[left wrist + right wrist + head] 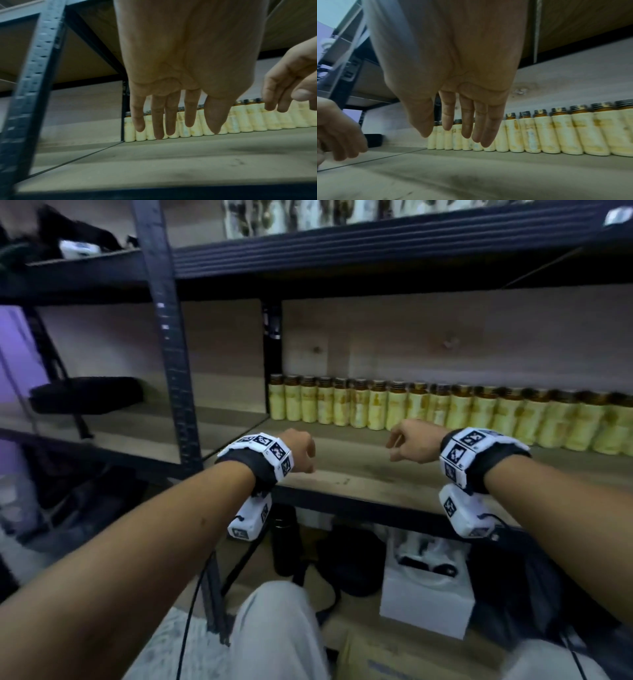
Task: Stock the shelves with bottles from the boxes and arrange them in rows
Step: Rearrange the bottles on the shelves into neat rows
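A long row of small amber bottles (445, 412) with yellow labels and dark caps stands upright along the back of the wooden shelf (342, 470). Both hands hover over the bare front part of that shelf, apart from the bottles. My left hand (299, 450) hangs with relaxed fingers and holds nothing; the left wrist view shows the left hand (171, 121) empty in front of the bottle row (248, 119). My right hand (412, 441) is likewise empty, and the right hand (466, 121) dangles its fingers before the bottles (556, 135).
A black perforated upright post (171, 354) stands left of my left arm. Below the shelf sit a black flask (284, 542), a white box (424, 587) and a dark bag. A cardboard box (394, 659) lies by my knees. The shelf above (342, 251) carries more goods.
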Motion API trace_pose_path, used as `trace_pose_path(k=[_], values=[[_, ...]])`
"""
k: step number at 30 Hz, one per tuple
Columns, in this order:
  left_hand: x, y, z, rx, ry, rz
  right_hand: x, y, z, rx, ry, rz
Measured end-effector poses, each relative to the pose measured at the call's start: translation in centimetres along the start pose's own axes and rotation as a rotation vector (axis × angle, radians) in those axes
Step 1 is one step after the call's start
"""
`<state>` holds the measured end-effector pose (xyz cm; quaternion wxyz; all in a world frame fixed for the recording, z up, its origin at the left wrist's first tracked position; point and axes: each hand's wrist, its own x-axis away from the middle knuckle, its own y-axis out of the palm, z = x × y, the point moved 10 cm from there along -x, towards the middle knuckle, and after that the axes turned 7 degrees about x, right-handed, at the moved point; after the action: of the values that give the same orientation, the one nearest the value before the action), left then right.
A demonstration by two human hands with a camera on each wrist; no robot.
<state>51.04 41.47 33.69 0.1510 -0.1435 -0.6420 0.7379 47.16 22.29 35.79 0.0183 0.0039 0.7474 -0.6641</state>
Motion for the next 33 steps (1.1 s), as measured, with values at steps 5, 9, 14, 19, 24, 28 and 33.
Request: trace_pose_path(k=[5,9,14,19,24,28,33], values=[[0.4,-0.4,-6.0,-0.019,-0.129,0.052,-2.6,1.3,-4.1,0.007,-0.086,-0.008],[-1.5,-0.2,-9.4,-0.070,-0.188,0.026,-6.5,1.4,-6.0,0.051,-0.112,-0.037],[-7.1,-1.0,-12.7,-0.017,-0.200,0.058,-13.0,0.9,-7.3,0.095,-0.136,-0.039],[-15.3,-1.5,-15.0,-0.044,-0.222,0.046,-20.7,-0.1,-6.5,0.224,-0.116,0.063],[-23.7,-3.0,-15.2,-0.071,-0.125,0.111,-28.1,-2.1,-5.8,0.243,-0.144,0.202],[-29.3,-5.5,-13.1,0.004,0.019,0.243,-33.0,-3.6,-5.4,0.366,-0.143,0.345],[-34.5,-6.3,-11.2,0.048,0.030,0.253,-38.5,-1.3,-5.2,0.395,-0.215,0.233]])
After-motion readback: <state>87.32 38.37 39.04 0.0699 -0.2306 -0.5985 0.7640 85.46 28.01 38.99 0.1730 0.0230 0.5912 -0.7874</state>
